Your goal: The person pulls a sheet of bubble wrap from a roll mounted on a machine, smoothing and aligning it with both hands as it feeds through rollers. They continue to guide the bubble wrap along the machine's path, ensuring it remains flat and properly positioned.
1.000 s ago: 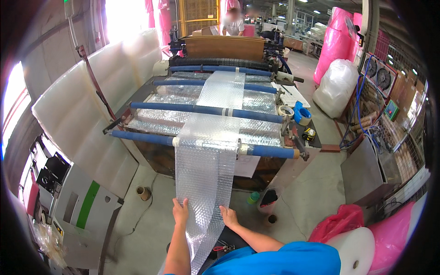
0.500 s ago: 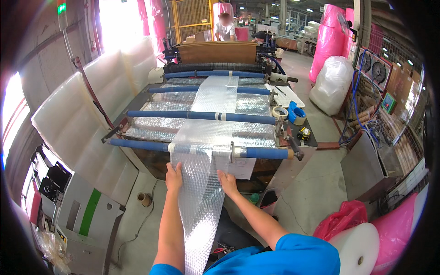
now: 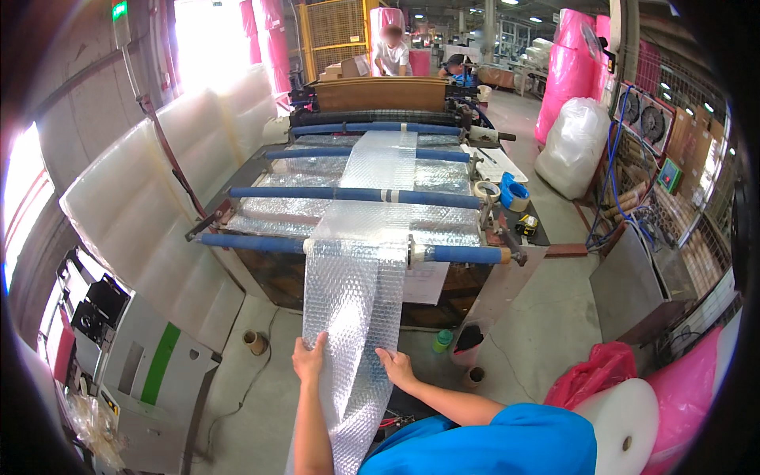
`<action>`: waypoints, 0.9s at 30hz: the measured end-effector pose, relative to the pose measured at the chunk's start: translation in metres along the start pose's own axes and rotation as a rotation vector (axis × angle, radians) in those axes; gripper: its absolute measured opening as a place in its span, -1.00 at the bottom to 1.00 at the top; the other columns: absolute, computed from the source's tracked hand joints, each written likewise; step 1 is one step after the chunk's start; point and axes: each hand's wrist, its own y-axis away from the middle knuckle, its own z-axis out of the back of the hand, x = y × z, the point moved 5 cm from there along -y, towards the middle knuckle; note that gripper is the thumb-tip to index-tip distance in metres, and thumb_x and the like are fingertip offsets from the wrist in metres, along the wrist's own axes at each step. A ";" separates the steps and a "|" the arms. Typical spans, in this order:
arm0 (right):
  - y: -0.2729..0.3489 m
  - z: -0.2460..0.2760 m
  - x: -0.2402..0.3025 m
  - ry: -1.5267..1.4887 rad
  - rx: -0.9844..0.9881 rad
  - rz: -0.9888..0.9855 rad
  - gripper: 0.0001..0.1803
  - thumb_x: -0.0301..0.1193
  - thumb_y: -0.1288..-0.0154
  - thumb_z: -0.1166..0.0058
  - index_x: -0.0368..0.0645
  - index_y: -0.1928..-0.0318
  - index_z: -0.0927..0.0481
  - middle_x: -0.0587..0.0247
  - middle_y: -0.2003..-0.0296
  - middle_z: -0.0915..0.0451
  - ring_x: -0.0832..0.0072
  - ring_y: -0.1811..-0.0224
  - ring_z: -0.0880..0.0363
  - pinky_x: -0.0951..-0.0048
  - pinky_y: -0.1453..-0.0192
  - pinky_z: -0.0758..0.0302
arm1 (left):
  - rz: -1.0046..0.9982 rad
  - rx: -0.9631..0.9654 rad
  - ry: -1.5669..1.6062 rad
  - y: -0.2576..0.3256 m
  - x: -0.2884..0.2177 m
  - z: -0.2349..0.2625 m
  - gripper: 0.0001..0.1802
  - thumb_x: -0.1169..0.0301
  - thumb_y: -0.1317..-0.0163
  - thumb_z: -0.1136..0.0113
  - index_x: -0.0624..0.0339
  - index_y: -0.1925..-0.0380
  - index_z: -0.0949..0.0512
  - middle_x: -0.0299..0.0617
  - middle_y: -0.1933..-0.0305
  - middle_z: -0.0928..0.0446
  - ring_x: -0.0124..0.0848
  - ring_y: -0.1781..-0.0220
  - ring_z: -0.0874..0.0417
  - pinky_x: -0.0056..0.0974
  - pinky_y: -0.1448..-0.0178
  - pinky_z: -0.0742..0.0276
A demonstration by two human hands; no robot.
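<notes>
A long strip of clear bubble wrap [image 3: 344,297] runs over the blue rollers of a machine and hangs down toward me. My left hand [image 3: 309,360] grips its left edge, thumb on top and the other fingers hidden beneath. On the opposite edge my right hand [image 3: 395,369] pinches the film in the same way, a little lower. One layer lies folded over the other along the strip. Below my hands the film continues between my forearms to the bottom of the picture. The front blue roller [image 3: 463,254] carries the film just beyond my hands.
Tape rolls [image 3: 514,194] and a tape measure [image 3: 526,226] sit on the machine's right side. A grey cabinet [image 3: 154,380] stands at left, a metal box [image 3: 633,281] at right. A green-capped bottle [image 3: 442,340] is on the floor. Another person [image 3: 391,55] is behind the machine.
Both hands have come down and nearer to me, still holding the bubble wrap's edges. More of the strip now stretches between the front roller and my hands.
</notes>
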 end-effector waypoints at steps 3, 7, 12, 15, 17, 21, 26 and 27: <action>0.022 0.004 0.013 -0.113 0.183 -0.118 -0.53 -0.05 -0.15 0.07 -0.26 0.56 -0.48 0.28 0.67 -0.46 0.61 0.62 -0.41 0.54 0.52 -0.31 | -0.167 -0.086 -0.071 0.007 -0.032 0.043 -0.43 0.00 0.20 -0.27 0.28 0.37 -0.42 0.00 0.39 -0.53 -0.16 0.31 -0.54 -0.18 0.23 -0.39; 0.042 0.014 0.079 -0.356 0.207 -0.138 -0.52 -0.04 -0.14 0.05 -0.22 0.61 -0.45 0.34 0.69 -0.42 0.64 0.65 -0.35 0.60 0.56 -0.27 | -0.250 0.031 -0.001 0.006 -0.062 0.088 -0.57 0.11 0.08 -0.20 0.34 0.56 -0.45 -0.05 0.58 -0.49 -0.29 0.51 -0.50 -0.22 0.35 -0.37; 0.039 0.005 0.047 -0.403 0.163 -0.215 -0.51 -0.02 -0.15 0.07 -0.21 0.63 -0.43 0.36 0.69 -0.40 0.66 0.66 -0.32 0.62 0.56 -0.27 | -0.141 0.152 0.031 -0.003 -0.036 0.066 -0.57 0.08 -0.04 -0.08 0.30 0.61 -0.44 -0.14 0.68 -0.46 -0.33 0.61 -0.47 -0.25 0.43 -0.34; 0.004 -0.004 -0.020 -0.267 0.186 -0.115 -0.51 -0.02 -0.16 0.09 -0.20 0.62 -0.43 0.38 0.69 -0.39 0.67 0.66 -0.32 0.62 0.57 -0.26 | -0.090 0.112 0.050 -0.016 0.010 0.012 -0.58 0.05 -0.07 -0.02 0.24 0.57 -0.44 -0.18 0.68 -0.46 -0.32 0.61 -0.48 -0.25 0.42 -0.35; -0.016 -0.003 -0.048 -0.168 0.152 -0.088 -0.50 -0.01 -0.17 0.11 -0.23 0.60 -0.44 0.34 0.69 -0.41 0.61 0.64 -0.36 0.55 0.53 -0.29 | -0.025 0.120 -0.011 -0.017 0.011 -0.012 -0.58 0.01 -0.12 0.07 0.19 0.45 -0.43 -0.12 0.57 -0.50 -0.21 0.46 -0.54 -0.16 0.34 -0.37; -0.041 -0.003 -0.060 0.074 0.103 -0.086 -0.45 0.02 -0.16 0.18 -0.29 0.50 -0.51 0.15 0.64 -0.50 0.35 0.53 -0.49 0.36 0.38 -0.38 | -0.122 -0.020 -0.111 -0.026 0.016 -0.042 -0.56 0.02 -0.16 0.18 0.21 0.38 -0.41 0.08 0.39 -0.49 0.06 0.27 -0.48 0.00 0.23 -0.34; -0.034 -0.004 -0.068 0.028 0.014 -0.014 -0.47 0.03 -0.16 0.14 -0.25 0.50 -0.51 0.24 0.69 -0.45 0.51 0.62 -0.44 0.47 0.48 -0.36 | -0.183 -0.057 -0.088 -0.027 0.027 -0.050 -0.54 0.04 -0.17 0.17 0.29 0.37 -0.41 0.12 0.39 -0.48 0.05 0.27 -0.47 -0.05 0.23 -0.34; -0.035 -0.004 -0.064 0.029 0.013 -0.012 -0.47 0.03 -0.16 0.15 -0.25 0.48 -0.51 0.24 0.69 -0.45 0.50 0.61 -0.44 0.46 0.47 -0.36 | -0.197 -0.057 -0.087 -0.025 0.026 -0.047 -0.53 0.03 -0.17 0.17 0.28 0.40 -0.40 0.12 0.42 -0.48 0.06 0.30 -0.48 -0.03 0.26 -0.35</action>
